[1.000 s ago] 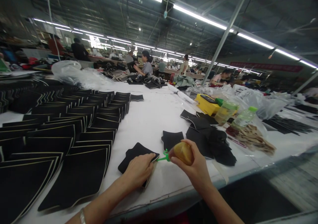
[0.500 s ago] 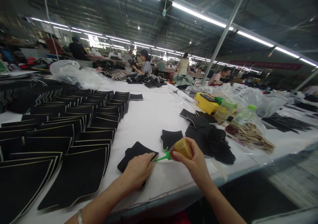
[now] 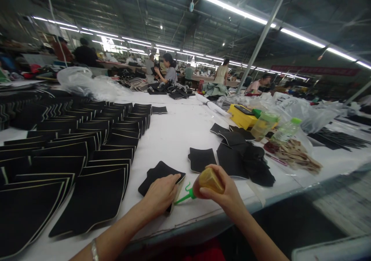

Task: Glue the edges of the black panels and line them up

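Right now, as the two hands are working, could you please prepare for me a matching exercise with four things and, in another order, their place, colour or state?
Things:
1. amber bottle
2. nozzle
3. left hand
4. box

Descriptions:
A. yellow, standing on the table
B. resting on a black piece
C. thin and green
D. held in the right hand

Right pairs: 1-D, 2-C, 3-B, 4-A.

Our bare left hand, our left forearm ringed at seven o'clock by a narrow, silver-coloured bangle, our bare right hand and right forearm toward five o'clock, red cloth near us at six o'clock
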A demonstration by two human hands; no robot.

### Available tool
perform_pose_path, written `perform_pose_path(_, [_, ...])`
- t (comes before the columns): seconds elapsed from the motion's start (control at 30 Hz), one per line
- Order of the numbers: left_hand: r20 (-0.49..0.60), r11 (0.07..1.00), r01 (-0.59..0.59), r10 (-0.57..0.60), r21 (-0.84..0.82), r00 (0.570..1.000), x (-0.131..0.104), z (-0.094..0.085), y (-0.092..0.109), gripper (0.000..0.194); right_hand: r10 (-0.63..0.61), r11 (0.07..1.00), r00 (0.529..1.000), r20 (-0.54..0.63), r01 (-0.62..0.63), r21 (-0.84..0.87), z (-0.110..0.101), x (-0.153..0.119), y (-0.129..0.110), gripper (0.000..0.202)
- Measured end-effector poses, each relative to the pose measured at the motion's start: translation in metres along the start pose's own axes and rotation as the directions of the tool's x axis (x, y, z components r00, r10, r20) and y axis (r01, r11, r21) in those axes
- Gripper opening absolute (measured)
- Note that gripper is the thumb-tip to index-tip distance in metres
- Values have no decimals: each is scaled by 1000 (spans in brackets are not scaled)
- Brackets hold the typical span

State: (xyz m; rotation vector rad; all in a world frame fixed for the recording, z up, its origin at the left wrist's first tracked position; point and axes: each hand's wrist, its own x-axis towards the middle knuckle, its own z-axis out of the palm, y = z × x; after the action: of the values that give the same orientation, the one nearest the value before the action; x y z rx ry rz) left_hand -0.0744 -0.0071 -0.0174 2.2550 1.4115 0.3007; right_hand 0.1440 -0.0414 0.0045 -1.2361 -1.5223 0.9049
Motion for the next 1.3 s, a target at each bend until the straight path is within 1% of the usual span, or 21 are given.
perform_pose_path(0.07, [2,1000,-2,2,4,1000,0,0,0,44,2,1000,1000,20,-2,18,1,-4,-2,55])
perform_pose_path(0.17, [2,1000,-19,19,4,1000,-1,-1,-1,44,10,1000,999,-37,-9,23,3,-7,-3,55])
perform_pose_path(0.2, [3,1000,-21,21,3,1000,-1,-1,-1,44,14,999,999,-37,-13,32,3,-8,-3,54])
perform_pose_path(0.33, [3,1000,8,-8,7,1000,-2,-1,0,45,20,995,999,37,-23,92,5,-12,0,53])
perform_pose_path(0.47, [2,1000,12,-12,-1,1000,-2,-1,1,45,18,998,999,-31,-15,64,5,-15,2,54])
perform_pose_path(0.5, [0,1000,11,-11,-6,1000,-2,-1,1,45,15,998,999,-31,-13,63,5,-17,2,55])
perform_pose_path(0.63, [-5,999,14,-14,-30,1000,-2,-1,1,47,19,995,999,47,-24,100,6,-19,1,55])
perform_pose_path(0.67, [-5,999,10,-11,-35,1000,-2,-1,1,46,20,995,999,49,-24,93,6,-19,2,54])
perform_pose_path(0.73, [0,999,5,-5,-45,1000,-2,-1,0,46,5,998,1000,18,-6,55,5,-19,4,55])
perform_pose_path(0.83, [4,998,0,0,-60,1000,-2,-2,0,45,-38,999,997,-60,38,-14,6,-19,6,57])
perform_pose_path(0.87, [4,998,2,-1,-65,1000,-2,-2,-1,45,-41,999,997,-61,40,-12,7,-20,6,57])
perform_pose_path(1.0, [4,997,7,-6,-77,1000,-2,-2,-2,45,3,996,999,38,-7,85,10,-23,4,58])
perform_pose_path(1.03, [3,997,7,-7,-74,1000,-2,-1,-2,46,8,996,999,50,-12,84,9,-23,3,57])
perform_pose_path(1.1, [-1,998,6,-7,-66,1000,-2,-1,-2,46,-5,1000,1000,29,4,30,7,-22,2,56])
perform_pose_path(1.2, [4,998,1,-1,-56,1000,-2,-1,-1,46,-43,996,997,-58,39,-78,3,-19,2,56])
perform_pose_path(1.27, [12,999,2,-1,-53,1000,-1,-1,0,46,-48,995,995,-93,40,-87,3,-20,1,57])
perform_pose_path(1.3, [15,999,5,-4,-53,1000,-1,-2,0,47,-37,998,996,-81,32,-63,3,-20,1,57])
